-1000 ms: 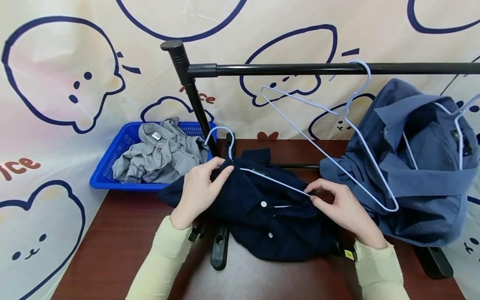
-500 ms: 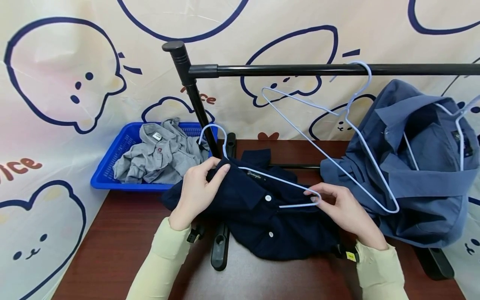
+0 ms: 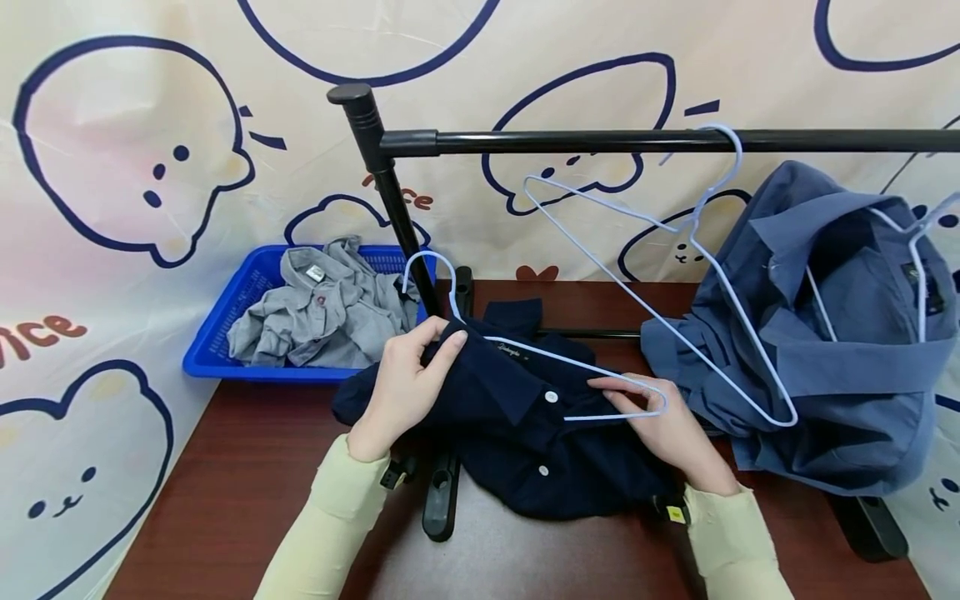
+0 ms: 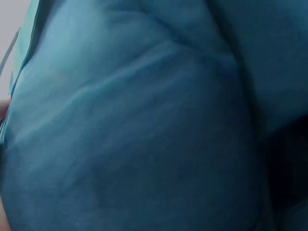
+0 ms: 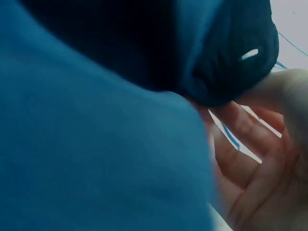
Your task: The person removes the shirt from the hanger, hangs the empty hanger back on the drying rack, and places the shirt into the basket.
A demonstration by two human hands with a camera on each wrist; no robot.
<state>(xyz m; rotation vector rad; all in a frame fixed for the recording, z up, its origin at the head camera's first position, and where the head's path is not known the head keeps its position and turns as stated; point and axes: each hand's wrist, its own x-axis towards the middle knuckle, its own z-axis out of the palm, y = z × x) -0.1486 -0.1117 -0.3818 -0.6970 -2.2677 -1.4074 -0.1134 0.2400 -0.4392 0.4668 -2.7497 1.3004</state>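
A dark navy shirt (image 3: 510,450) with white buttons lies on the table, its collar opening facing up. A light-blue hanger (image 3: 555,354) is partly inside it; its hook rises near the collar, and its right end sticks out over the front. My left hand (image 3: 408,383) grips the shirt beside the hook, thumb on top. Under the hanger's exposed end, my right hand (image 3: 678,433) pinches the shirt's opening edge. In the right wrist view, fingers (image 5: 250,130) meet the cloth. Shirt cloth (image 4: 134,125) fills most of the left wrist view, hiding most of the left hand.
A black rack bar (image 3: 570,142) runs across the back, with a bare light-blue hanger (image 3: 660,317) on it. At right hangs a grey-blue shirt (image 3: 840,367) on another hanger. A blue basket (image 3: 206,358) holding a grey shirt (image 3: 322,308) stands at the back left.
The hanger's right end has come out of the shirt's opening. My right hand has let go of it and shifted left onto the shirt's edge. My left hand keeps its grip.
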